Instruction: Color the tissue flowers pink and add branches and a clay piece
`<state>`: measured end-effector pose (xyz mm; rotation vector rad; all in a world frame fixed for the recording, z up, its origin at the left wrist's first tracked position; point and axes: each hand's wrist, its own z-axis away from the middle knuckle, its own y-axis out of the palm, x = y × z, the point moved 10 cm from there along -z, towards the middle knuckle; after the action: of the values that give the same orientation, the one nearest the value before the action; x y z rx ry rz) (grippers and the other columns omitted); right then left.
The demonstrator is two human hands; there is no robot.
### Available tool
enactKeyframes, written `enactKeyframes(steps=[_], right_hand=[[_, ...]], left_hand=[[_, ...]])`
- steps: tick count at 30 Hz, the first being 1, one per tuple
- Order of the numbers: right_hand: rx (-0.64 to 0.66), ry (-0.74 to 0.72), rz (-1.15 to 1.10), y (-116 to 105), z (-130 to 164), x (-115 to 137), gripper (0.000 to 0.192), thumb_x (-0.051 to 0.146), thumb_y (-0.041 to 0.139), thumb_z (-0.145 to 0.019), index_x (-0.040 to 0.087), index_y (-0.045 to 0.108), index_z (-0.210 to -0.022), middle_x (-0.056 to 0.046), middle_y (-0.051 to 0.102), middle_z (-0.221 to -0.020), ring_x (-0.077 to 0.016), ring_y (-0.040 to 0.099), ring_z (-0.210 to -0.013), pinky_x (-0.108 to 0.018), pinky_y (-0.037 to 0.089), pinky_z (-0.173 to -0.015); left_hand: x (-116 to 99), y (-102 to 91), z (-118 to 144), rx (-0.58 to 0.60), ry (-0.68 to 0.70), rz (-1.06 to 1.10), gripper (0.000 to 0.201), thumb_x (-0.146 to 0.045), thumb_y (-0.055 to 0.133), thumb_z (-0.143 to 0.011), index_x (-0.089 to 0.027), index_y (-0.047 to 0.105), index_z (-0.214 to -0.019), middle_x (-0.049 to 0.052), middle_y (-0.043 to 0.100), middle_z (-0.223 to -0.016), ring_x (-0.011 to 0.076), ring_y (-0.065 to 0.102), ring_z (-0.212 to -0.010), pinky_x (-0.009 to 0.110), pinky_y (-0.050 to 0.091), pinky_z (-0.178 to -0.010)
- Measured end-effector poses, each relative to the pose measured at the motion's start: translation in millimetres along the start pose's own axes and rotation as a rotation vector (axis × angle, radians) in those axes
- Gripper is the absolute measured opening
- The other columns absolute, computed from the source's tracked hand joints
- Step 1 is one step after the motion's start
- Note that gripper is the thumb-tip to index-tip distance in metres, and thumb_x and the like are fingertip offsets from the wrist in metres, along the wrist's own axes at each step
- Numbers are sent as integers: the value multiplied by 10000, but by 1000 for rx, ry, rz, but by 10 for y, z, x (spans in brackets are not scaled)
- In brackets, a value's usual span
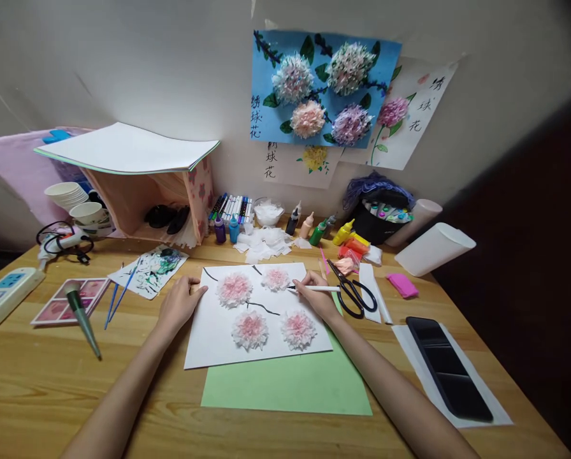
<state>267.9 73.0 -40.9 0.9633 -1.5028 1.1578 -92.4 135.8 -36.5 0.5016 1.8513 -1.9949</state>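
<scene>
While a power strip (9,296) fills the table's (171,427) far left, a pink palette (46,312) lies next, with a green-handled brush (82,319) across it, handle slanting toward me. Two blue brushes (123,291) beside it, partly over a paint-smeared sheet (154,275). My left hand (183,305) rests at the white sheet's (209,331) left edge, thumb on top; fingers partly hidden, so can't tell if it pinches or only presses. White sheet sits mid-table, tilted slightly, long axis left-right, on top of a green sheet (285,389) that shows on the near side. Four pink-white flowers (250,329) on it, two far, two near, plus thin dark lines (265,308). White pen (322,289) lies over its far right part: long axis nearly level left-right, dark tip pointing left, just beside the far right flower. My right hand (318,294) grips the pen in its fingers. Right of that, black scissors (343,280), blades away from me and leftward, then a bright pink packet (402,285), and a dark phone (450,370) on white paper (487,398), slanting nearer rightward.
</scene>
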Motion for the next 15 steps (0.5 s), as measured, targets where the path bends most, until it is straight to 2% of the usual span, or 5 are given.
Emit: enactKeyframes(steps=[5, 15], right_hand=[[-18, -41, 135, -2, 38, 81, 324, 414, 589, -817, 217, 445, -604, 34, 540, -530, -137, 524, -533, -265, 388, -577], [-17, -63, 199, 5, 47, 150, 310, 393, 574, -818, 218, 452, -593, 39, 542, -521, -131, 519, -523, -256, 374, -557]], left_hand=[[16, -13, 4, 10, -56, -23, 371, -485, 513, -782, -190, 567, -1002, 90, 629, -1048, 263, 576, -993, 343, 430, -783], [5, 1, 2, 14, -50, -11, 339, -471, 519, -780, -202, 565, -981, 67, 624, -1067, 237, 570, -991, 324, 416, -781]])
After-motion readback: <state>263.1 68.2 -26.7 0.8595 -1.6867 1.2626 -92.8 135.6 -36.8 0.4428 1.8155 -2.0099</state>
